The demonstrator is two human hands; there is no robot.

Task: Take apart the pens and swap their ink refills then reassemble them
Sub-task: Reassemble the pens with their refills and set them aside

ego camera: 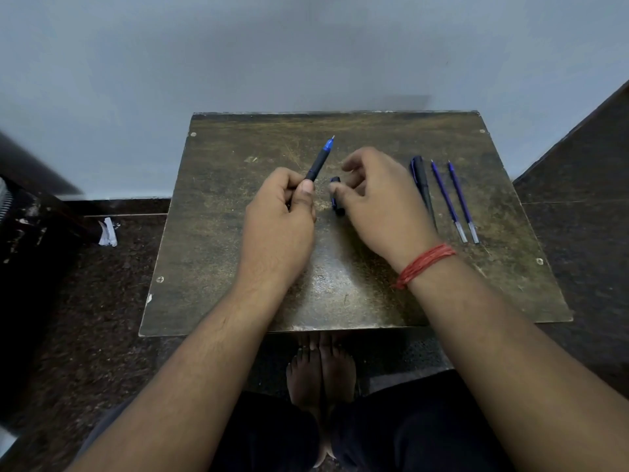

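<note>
A worn, dark brown wooden board with scuffed yellowish patches (340, 294) serves as the table top, set against a pale grey wall (306, 46), with dark speckled flooring (102, 301) on either side. On the floor at about 9 o'clock from the board lies a small crumpled scrap of white paper (108, 232). Below the board's near edge, at 6 o'clock, a pair of bare feet (321, 369) shows between dark trousers.

At roughly 3 o'clock on the board, well clear of both hands, three things lie side by side and nearly parallel: a black capped pen with a clip (423, 189), then two slim blue ink refills with clear ends, the nearer refill (448, 201) and the outer refill (463, 202). Nothing lies between them and the right hand.

The left hand (279, 219) is curled tight around the lower end of a black pen barrel with a blue tip (318, 163), the thumb pressed along its side. The barrel sticks out of the fist toward 1 o'clock, tip raised above the board and pointing at the wall.

The right hand (381, 206), with a red thread band on its wrist (423, 265), sits just beside the left at 3 o'clock from it, fingers bent. Its thumb and fingertips touch a short dark blue-black pen cap (337, 197), which lies near the middle of the board, in the gap between the two hands; whether the cap is pinched or only touched cannot be told.
</note>
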